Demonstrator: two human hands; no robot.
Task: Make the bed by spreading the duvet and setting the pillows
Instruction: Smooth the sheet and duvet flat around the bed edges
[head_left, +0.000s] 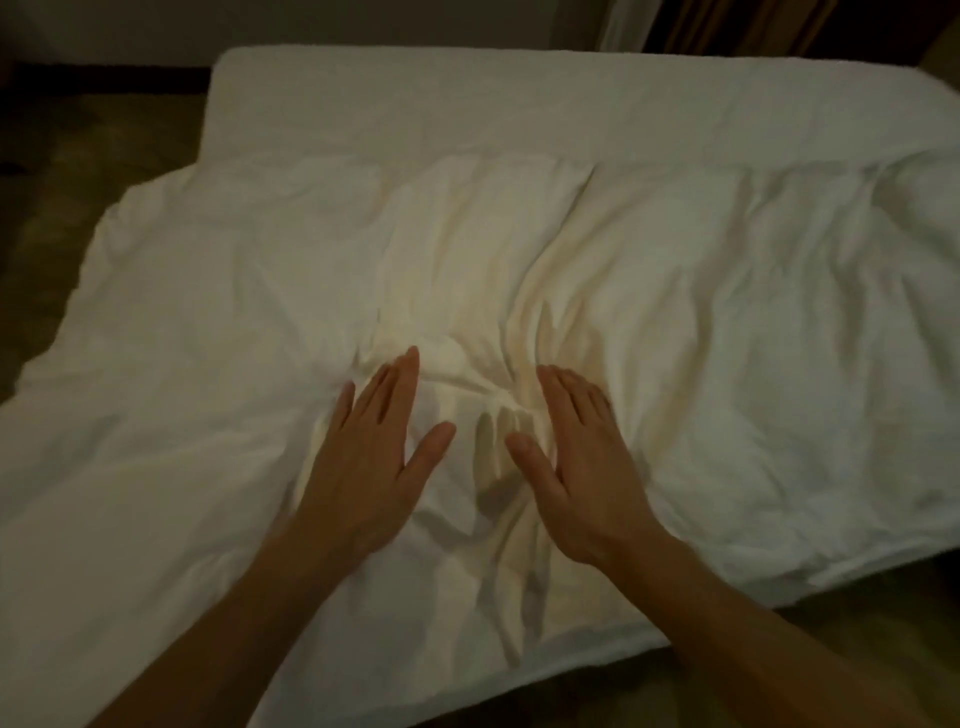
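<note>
A white duvet (701, 291) lies spread over the bed, wrinkled and bunched in its middle. My left hand (363, 467) presses flat on it with straight fingers, left of the bunched folds. My right hand (582, 467) lies flat on it just right of the same folds, fingers straight and together. A ridge of creased fabric stands between the two hands. Beyond the duvet's far edge the white mattress sheet (467, 98) shows bare. No pillow is in view.
Dark carpeted floor (62, 171) runs along the bed's left side and shows again at the bottom right. Curtains (727, 26) hang beyond the far right corner of the bed. The duvet's left part overhangs the mattress edge.
</note>
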